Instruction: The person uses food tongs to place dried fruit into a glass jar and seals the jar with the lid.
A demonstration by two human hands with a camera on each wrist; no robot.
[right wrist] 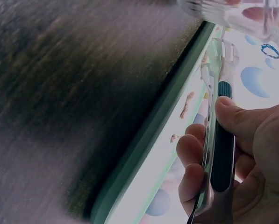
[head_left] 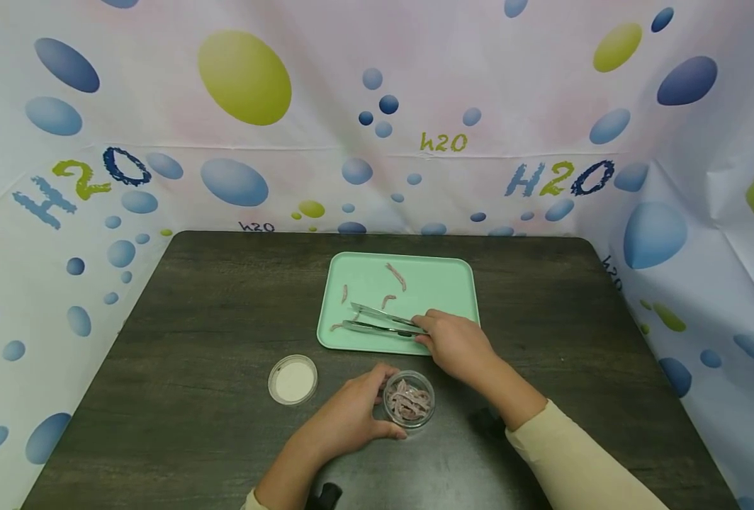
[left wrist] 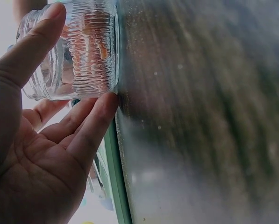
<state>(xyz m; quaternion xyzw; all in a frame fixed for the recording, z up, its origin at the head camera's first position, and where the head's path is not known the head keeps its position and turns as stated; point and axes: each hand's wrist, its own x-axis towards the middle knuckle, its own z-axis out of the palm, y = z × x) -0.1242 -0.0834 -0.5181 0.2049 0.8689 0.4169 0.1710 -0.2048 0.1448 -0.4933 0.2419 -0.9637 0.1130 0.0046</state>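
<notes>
My left hand [head_left: 351,407] curls its thumb and fingers round a small glass jar [left wrist: 92,60] with a ribbed wall, standing on the table. Inside the jar lies a heap of pale pinkish strips [head_left: 407,402]. Above and to its right, my right hand [head_left: 456,343] grips metal tongs [right wrist: 222,158] with dark inlays along the handle. The two arms of the tongs are spread apart, their tips pointing left over a mint-green tray [head_left: 441,283]. Several separate strips lie on the tray, one curved strip [head_left: 397,277] near its far edge and others close to the tips.
A round pale lid [head_left: 293,380] lies on the dark wooden table [head_left: 224,319], left of the jar. Behind and at the sides hangs a white sheet [head_left: 326,85] with blue and green dots. A small black object [head_left: 329,494] shows beside my left wrist.
</notes>
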